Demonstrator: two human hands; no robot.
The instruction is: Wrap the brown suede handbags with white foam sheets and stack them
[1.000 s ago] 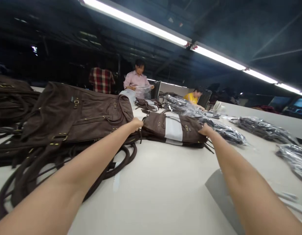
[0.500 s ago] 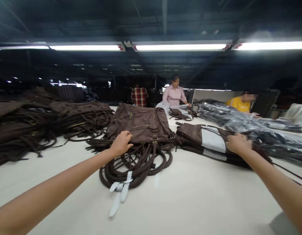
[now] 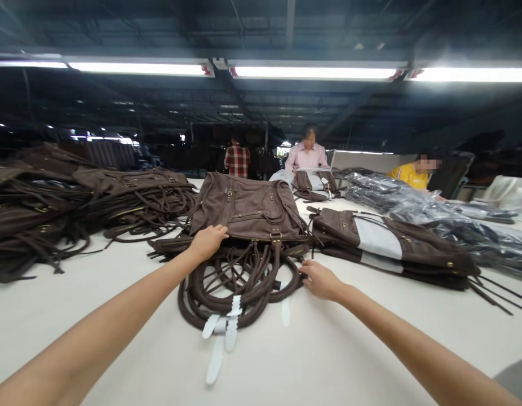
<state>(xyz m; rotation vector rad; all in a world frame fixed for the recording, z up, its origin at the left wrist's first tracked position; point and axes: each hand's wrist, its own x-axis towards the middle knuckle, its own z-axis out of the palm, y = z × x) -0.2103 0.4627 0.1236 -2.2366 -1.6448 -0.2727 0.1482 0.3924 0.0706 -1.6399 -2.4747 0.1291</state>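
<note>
Brown leather-look bag (image 3: 248, 206) lies on the pale worktop (image 3: 328, 349) approx. mid-view, body at back, coiled handles (image 3: 256, 320) spilling twd the near side w/ white tags (image 3: 231, 332) attached. L hand (image 3: 209, 241) is at the bag's near edge, L of ctr, fingers laid over that edge; can't tell if they grip. R hand (image 3: 322, 281) is at the R edge of the handle coil, fingers part-curled; can't tell if they pinch a handle or just sit beside it. R of the bag, a banded stack (image 3: 434, 248) w/ a white band (image 3: 377, 234) sits v. close, only a narrow gap btwn; its straps trail off the R end. L side: a bag pile (image 3: 138, 186), its straps near the bag's L edge. Widest stretch of worktop is on the near side, btwn the forearms & in front of the tags. Behind the stack: plastic-wrapped bags (image 3: 392, 197).
</note>
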